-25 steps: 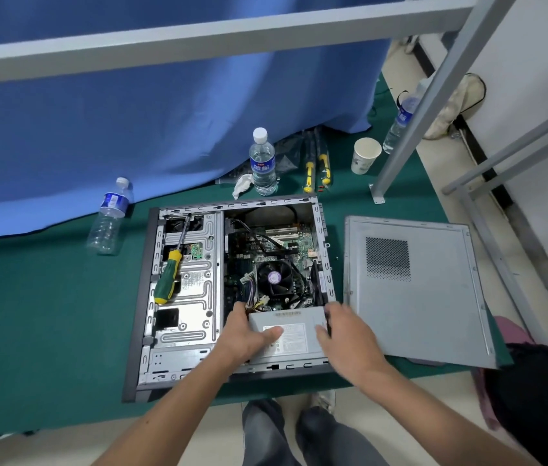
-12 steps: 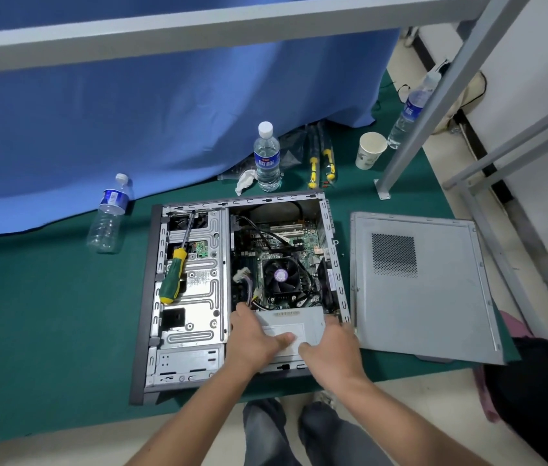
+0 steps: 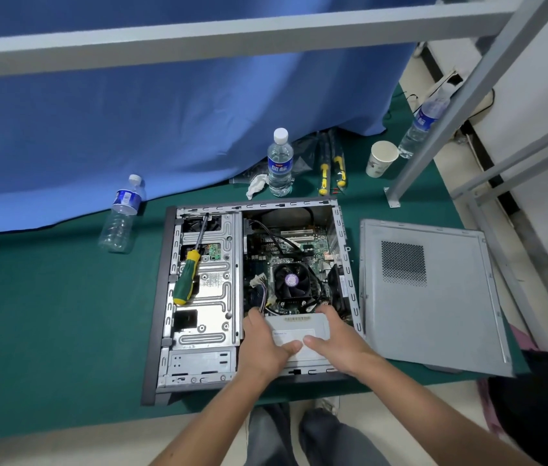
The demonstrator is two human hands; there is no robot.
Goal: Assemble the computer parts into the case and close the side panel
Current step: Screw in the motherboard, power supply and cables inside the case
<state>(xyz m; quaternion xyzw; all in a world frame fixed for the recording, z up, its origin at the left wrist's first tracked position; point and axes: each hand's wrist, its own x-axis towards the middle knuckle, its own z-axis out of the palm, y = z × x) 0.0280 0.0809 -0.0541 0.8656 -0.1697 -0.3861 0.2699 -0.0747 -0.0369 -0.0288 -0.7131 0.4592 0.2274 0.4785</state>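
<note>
The open computer case (image 3: 198, 297) lies flat on the green worktop (image 3: 47, 331). In its near right corner sits the grey power supply (image 3: 299, 326), which both hands grasp: the left hand (image 3: 265, 348) on its left edge, the right hand (image 3: 336, 341) on its right, thumbs on top. The side panel (image 3: 434, 297) lies just right of the case; a screwdriver (image 3: 187, 275) rests on the case's drive cage.

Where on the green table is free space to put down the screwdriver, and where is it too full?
Free: the green cloth left of the computer case, below the lying water bottle. Crowded: the strip behind the case, with the upright bottle, tissue, two yellow-handled tools and paper cup. The side panel covers the right side.
</note>
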